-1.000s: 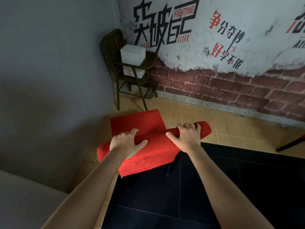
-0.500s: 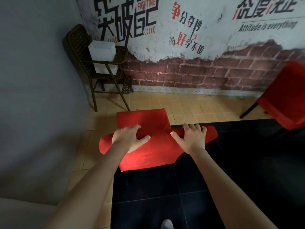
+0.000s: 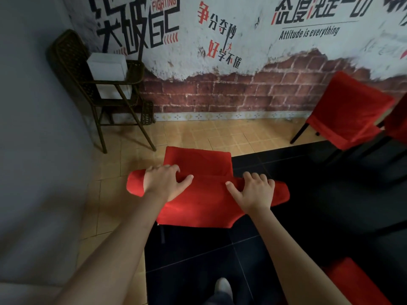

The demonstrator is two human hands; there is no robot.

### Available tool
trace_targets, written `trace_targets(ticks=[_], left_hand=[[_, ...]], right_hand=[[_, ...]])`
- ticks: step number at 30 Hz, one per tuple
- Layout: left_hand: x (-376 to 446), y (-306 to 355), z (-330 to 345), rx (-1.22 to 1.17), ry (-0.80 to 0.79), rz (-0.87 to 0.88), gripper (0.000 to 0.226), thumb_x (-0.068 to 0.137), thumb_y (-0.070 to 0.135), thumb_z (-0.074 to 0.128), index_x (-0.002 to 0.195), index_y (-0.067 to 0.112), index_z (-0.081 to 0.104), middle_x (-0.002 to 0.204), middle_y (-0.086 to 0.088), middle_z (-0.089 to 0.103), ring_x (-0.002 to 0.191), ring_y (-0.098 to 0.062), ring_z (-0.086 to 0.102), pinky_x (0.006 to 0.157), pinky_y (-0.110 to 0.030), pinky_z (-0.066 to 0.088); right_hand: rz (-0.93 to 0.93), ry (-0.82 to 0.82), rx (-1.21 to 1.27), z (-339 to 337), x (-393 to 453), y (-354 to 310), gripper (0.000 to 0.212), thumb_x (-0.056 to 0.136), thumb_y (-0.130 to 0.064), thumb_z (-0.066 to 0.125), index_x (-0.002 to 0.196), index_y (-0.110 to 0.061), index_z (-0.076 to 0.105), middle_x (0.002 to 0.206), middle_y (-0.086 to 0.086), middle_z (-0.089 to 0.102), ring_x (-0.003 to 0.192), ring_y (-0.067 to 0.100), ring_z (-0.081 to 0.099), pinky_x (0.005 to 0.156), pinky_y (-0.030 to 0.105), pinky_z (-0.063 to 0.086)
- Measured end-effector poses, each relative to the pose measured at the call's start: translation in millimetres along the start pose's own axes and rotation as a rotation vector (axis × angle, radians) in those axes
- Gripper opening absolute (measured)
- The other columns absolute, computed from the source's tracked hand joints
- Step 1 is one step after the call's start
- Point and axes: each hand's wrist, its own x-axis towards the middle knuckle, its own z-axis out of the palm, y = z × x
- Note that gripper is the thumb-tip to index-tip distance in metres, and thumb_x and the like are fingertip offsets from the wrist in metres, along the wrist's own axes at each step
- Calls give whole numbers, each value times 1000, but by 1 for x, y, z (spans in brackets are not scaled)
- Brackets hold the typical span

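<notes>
A red fabric-covered chair [image 3: 204, 208] stands in front of me, seen from behind and above, its seat [image 3: 198, 161] pointing away. My left hand [image 3: 164, 182] grips the left part of the backrest's top edge, fingers curled over the far side and thumb on the near side. My right hand [image 3: 254, 192] grips the right part of the same edge in the same way. A black chair leg [image 3: 162, 235] shows under the backrest.
A dark wicker high chair [image 3: 105, 93] with white boxes [image 3: 108, 67] stands in the left corner by the grey wall. Another red chair [image 3: 350, 111] stands at the right by the brick-pattern wall. A third red seat [image 3: 356, 282] lies at the bottom right. My shoe [image 3: 223, 287] is on black tiles.
The view has swung to the right, bringing the red chair at the right into sight. The chair I hold has turned with me, its backrest now more level. Both hands keep their grip.
</notes>
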Motion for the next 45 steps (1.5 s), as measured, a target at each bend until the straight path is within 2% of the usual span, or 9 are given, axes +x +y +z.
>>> trace_targets(ticks=[7, 12, 30, 36, 45], left_hand=[[17, -3, 4, -59, 53, 47, 68, 81, 74, 22, 105, 29, 67, 93, 8, 70, 92, -16, 63, 75, -31, 46], [37, -10, 5, -70, 60, 55, 69, 79, 73, 19, 101, 29, 67, 90, 9, 69, 89, -15, 63, 71, -29, 43], [159, -15, 17, -72, 84, 108, 62, 83, 71, 26, 96, 27, 69, 83, 6, 68, 84, -17, 63, 69, -30, 45], [221, -7, 22, -86, 88, 122, 64, 82, 72, 26, 95, 26, 69, 82, 7, 68, 82, -17, 63, 68, -30, 44], [297, -3, 27, -81, 45, 147, 61, 85, 71, 30, 102, 26, 69, 87, 7, 69, 86, -17, 63, 72, -32, 46]], right_hand=[[-15, 32, -4, 4, 14, 1, 86, 77, -80, 12, 88, -14, 67, 77, 1, 66, 79, 24, 63, 83, 41, 42], [-20, 31, -14, 6, 30, -6, 83, 77, -80, 11, 80, -15, 63, 72, 0, 64, 75, 21, 62, 82, 39, 41], [7, 56, -15, 25, 142, -12, 79, 75, -80, 9, 72, -17, 57, 66, -2, 60, 69, 20, 59, 79, 36, 37], [11, 61, -35, 33, 202, -5, 82, 75, -77, 6, 78, -16, 60, 69, -1, 60, 72, 20, 59, 81, 36, 37], [14, 53, -31, 44, 277, -3, 82, 76, -77, 8, 75, -15, 61, 68, -1, 61, 72, 21, 59, 79, 36, 35]])
